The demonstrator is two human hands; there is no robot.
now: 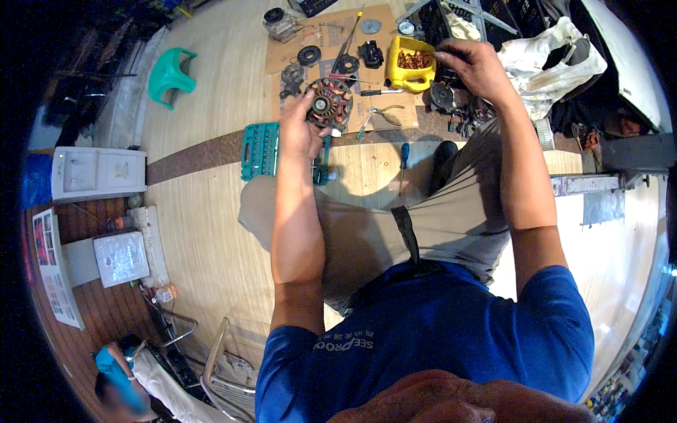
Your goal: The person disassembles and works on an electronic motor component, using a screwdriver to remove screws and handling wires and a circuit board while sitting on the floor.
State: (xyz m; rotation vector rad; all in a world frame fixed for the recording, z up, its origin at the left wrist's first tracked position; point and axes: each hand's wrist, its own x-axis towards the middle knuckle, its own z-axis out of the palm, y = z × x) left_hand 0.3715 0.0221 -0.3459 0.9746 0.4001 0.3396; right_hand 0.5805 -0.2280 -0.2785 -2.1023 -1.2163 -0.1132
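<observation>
My left hand is closed on a round alternator part with copper windings around a metal hub, its thumb on the near side of the rim. Farther to the right, my right hand hovers beside a yellow cut-open jug that holds many small copper-coloured pieces. Its thumb and forefinger come together near the jug's right rim; whether something small is between them cannot be made out.
Cardboard under the work bears a black ring, pliers and a screwdriver. A teal socket case lies by my left forearm, a blue screwdriver between my legs. A green stool stands left; a person sits lower left.
</observation>
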